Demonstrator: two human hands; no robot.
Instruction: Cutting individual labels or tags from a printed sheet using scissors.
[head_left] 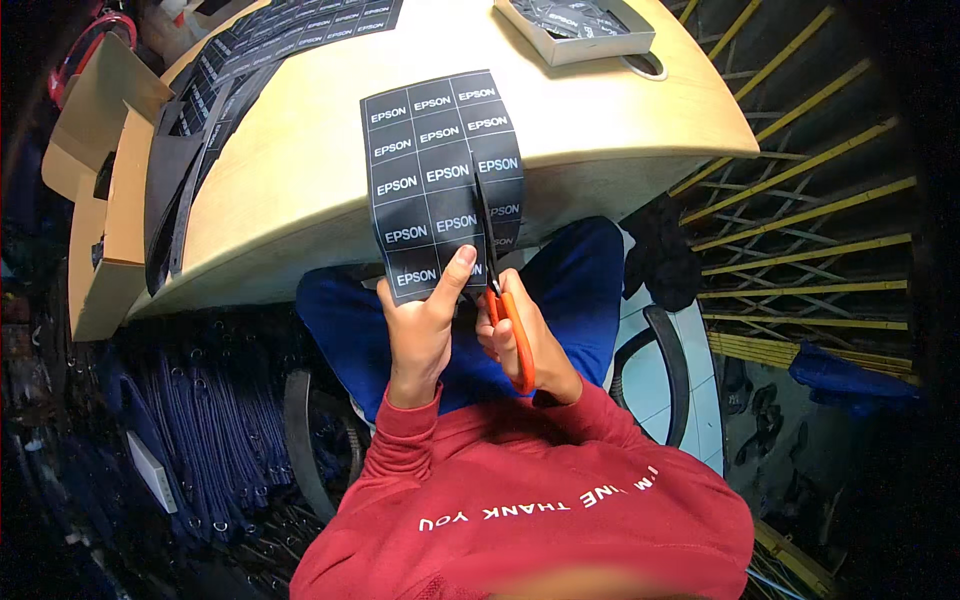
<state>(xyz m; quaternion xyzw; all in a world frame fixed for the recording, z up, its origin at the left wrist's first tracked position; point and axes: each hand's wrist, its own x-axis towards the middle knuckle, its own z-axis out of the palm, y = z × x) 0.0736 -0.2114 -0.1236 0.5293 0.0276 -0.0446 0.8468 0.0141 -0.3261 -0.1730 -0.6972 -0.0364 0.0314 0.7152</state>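
Note:
A black sheet of printed labels [420,175], ruled into a grid by thin white lines, is held up over the near edge of the table. My left hand [425,320] grips its lower edge, thumb on top and fingers underneath. In my right hand [535,340] are orange-handled scissors [522,345]. Their blades lie along a line between two columns, with a cut running up from the bottom edge. The right column strip hangs partly separated and bends away to the right of the blades.
More black label sheets [300,40] are spread at the table's far left, beside an open cardboard box [110,230]. A shallow white box [595,45] of cut labels sits at the back right, near a tape roll [645,67]. Dark blue straps [210,430] hang at lower left; a yellow folding gate [800,240] stands right.

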